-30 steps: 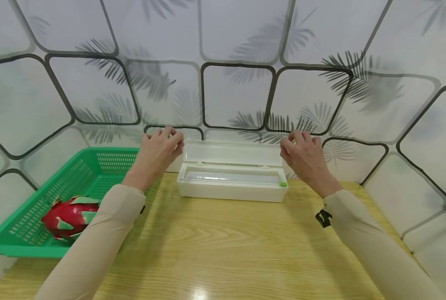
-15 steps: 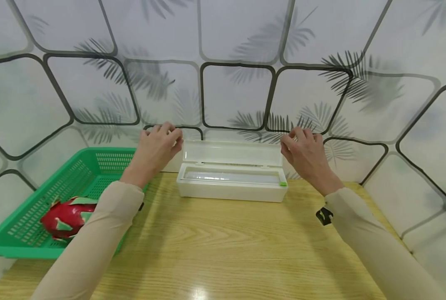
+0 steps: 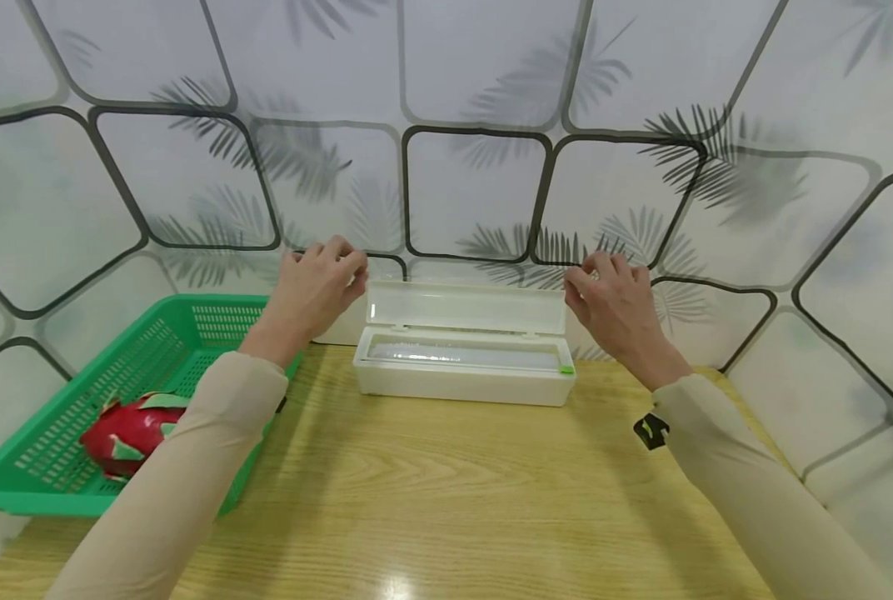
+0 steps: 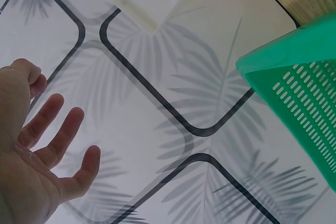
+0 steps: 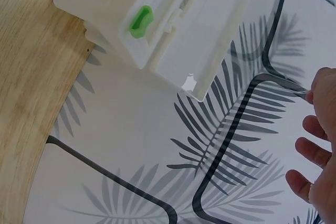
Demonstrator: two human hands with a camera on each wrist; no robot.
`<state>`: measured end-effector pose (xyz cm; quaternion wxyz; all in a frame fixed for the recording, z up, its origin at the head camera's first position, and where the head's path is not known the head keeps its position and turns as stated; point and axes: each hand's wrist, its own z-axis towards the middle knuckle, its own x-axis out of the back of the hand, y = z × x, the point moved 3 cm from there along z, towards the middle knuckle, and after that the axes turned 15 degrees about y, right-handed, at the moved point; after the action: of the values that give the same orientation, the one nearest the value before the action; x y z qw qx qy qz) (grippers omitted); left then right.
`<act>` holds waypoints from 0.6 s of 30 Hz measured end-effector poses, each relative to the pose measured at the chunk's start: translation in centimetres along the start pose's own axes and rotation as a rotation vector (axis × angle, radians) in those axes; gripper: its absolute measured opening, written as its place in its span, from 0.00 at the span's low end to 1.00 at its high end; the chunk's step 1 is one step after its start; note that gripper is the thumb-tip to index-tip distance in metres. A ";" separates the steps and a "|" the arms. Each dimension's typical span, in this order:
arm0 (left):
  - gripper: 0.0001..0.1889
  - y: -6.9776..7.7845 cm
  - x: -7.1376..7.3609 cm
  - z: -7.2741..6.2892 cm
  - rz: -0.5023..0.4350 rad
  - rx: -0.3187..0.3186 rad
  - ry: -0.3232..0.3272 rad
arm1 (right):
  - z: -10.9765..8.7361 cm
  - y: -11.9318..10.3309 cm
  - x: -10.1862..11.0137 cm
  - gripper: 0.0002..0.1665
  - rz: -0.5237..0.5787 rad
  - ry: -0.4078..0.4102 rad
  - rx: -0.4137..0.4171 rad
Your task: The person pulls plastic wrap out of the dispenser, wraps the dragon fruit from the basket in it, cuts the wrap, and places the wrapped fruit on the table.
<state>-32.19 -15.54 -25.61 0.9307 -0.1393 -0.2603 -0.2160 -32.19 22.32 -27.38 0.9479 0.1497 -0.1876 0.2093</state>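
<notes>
A white cling film box sits against the wall with its lid raised. Inside lies a shiny roll of cling film; a green cutter slider is at the right end. My left hand is up beside the lid's left end, thumb and forefinger pinched together, other fingers loosely spread. Level with it, my right hand pinches in the same way past the lid's right end. Clear film shows faintly at the right fingertips; between the hands it is almost invisible.
A green plastic basket on the left holds a red dragon fruit, partly hidden by my left sleeve. The wooden table meets a patterned wall behind and at the right.
My left hand has shifted slightly up and left, and my right hand slightly right. The box, basket and dragon fruit stay in place.
</notes>
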 end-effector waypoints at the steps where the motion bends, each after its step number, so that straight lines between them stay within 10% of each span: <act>1: 0.07 0.0 0.0 0.0 0.000 0.003 -0.007 | 0.0 0.0 0.0 0.03 0.000 0.003 0.001; 18: 0.07 -0.1 0.3 0.6 -0.014 0.059 -0.096 | 0.3 0.2 0.4 0.05 -0.010 0.016 0.003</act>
<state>-32.25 -15.50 -24.93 0.9193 -0.1200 -0.3118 -0.2079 -32.04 22.49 -26.88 0.9503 0.1502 -0.1792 0.2057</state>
